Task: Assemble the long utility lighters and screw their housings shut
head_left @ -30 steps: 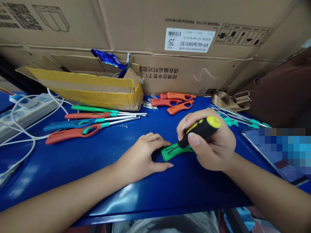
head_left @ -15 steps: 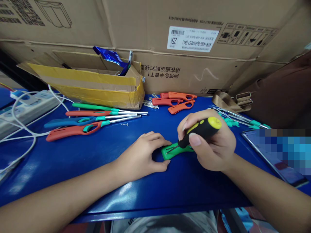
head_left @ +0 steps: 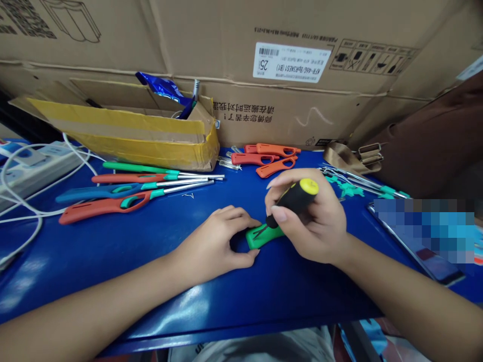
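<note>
Bracing a green casing (head_left: 267, 239) against the desk (head_left: 302, 296), center of frame, with both hands at it. Left hand (head_left: 215, 244) curves round its left end, fingertips at the far edge, thumb at the near one; a light pinch, probably to keep the piece from skidding on the smooth top. Right hand (head_left: 320, 226) wraps round a screwdriver (head_left: 296, 198), thumb along the near side, dark shaft slanting down-left over the casing's slots. Grip sits low on the handle, perhaps for control more than force. Tip's exact contact: cannot tell.

Around them: four lighters (head_left: 109, 205) lie side by side, left of center, metal ends pointing right; likely lined up to stay countable. Orange casings (head_left: 277, 167) cluster at upper center beside clear parts (head_left: 229, 162). Rods (head_left: 352, 176) lie at right, seemingly sorted by kind. Taped box (head_left: 162, 153) at upper left, phone (head_left: 443, 274) at right edge.

Against the frame a second ago: left thumb stood off the casing; now its tip meets the near edge. Screwdriver's yellow end sits farther left, handle looking steeper, right hand shifted with it. Whole scene slides slightly left, evidently from head movement. Casing remains in place between the hands.
</note>
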